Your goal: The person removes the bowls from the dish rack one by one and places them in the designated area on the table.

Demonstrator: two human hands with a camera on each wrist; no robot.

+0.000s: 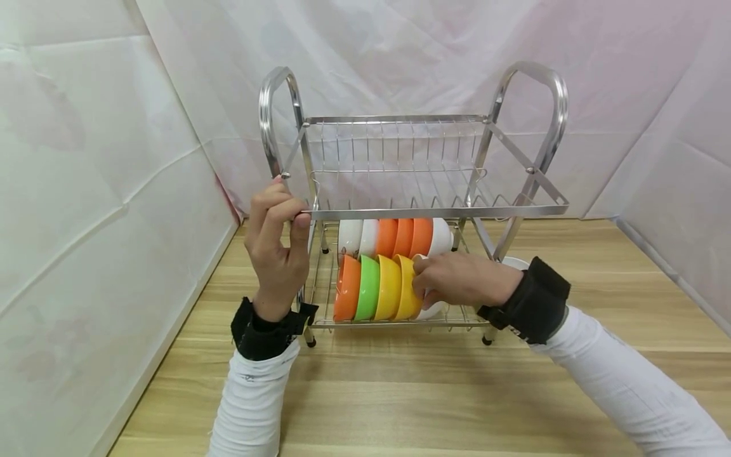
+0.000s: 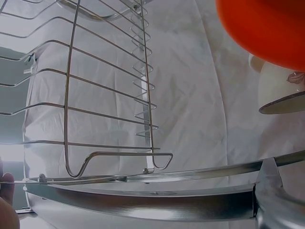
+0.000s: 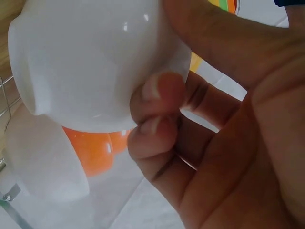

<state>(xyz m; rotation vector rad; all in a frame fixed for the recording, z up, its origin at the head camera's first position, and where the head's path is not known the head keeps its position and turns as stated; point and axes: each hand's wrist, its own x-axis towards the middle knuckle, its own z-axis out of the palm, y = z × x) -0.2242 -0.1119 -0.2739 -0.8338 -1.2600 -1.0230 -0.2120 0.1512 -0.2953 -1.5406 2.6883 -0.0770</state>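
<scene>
A two-tier metal dish rack (image 1: 434,213) stands on the wooden table. At the upper tier's front left corner, my left hand (image 1: 276,247) grips the rail between thumb and fingers. My right hand (image 1: 462,277) holds a white bowl (image 3: 95,62) at the right end of the lower tier's front row, fingertips against its side. Left of it, standing on edge, are two yellow bowls (image 1: 388,287), a green bowl (image 1: 367,289) and an orange bowl (image 1: 346,289). The right hand partly hides the white bowl in the head view.
Behind them, a back row holds white bowls (image 1: 350,236) and orange bowls (image 1: 404,236). The upper tier's front rail overhangs the lower rows. A white rim (image 1: 516,262) shows on the table behind my right wrist. White sheeting (image 1: 400,57) encloses the back and sides.
</scene>
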